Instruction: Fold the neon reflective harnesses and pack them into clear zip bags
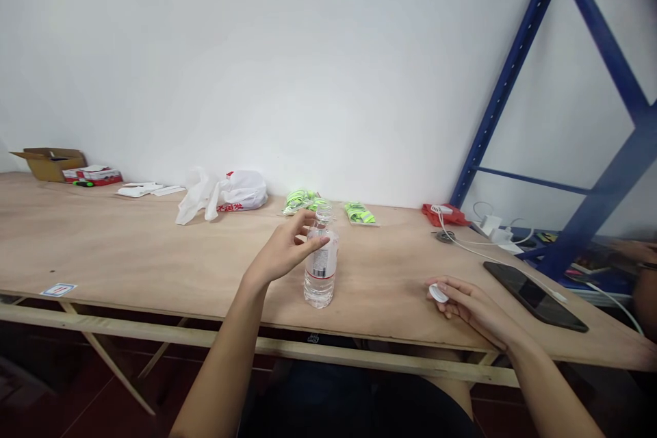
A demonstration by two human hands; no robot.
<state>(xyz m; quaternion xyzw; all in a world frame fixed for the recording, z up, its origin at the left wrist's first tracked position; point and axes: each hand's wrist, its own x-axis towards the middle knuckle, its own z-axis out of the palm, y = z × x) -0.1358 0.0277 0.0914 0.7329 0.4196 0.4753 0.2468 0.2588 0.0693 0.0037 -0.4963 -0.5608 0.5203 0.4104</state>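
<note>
A clear plastic bottle (320,270) with a white label stands upright and uncapped near the front edge of the wooden table (380,274). My left hand (287,246) is at the bottle's upper left side, thumb in front of it and fingers behind, spread apart; whether it touches the bottle is hard to tell. Over the table to the right, my right hand (465,302) holds a small round white cap (438,293) between thumb and fingers.
A black phone (534,294) and white cables lie at the right, beside a blue metal frame (513,75). Along the wall are green packets (359,213), a white plastic bag (246,189), papers and a cardboard box (48,164). Another person's hand shows far right.
</note>
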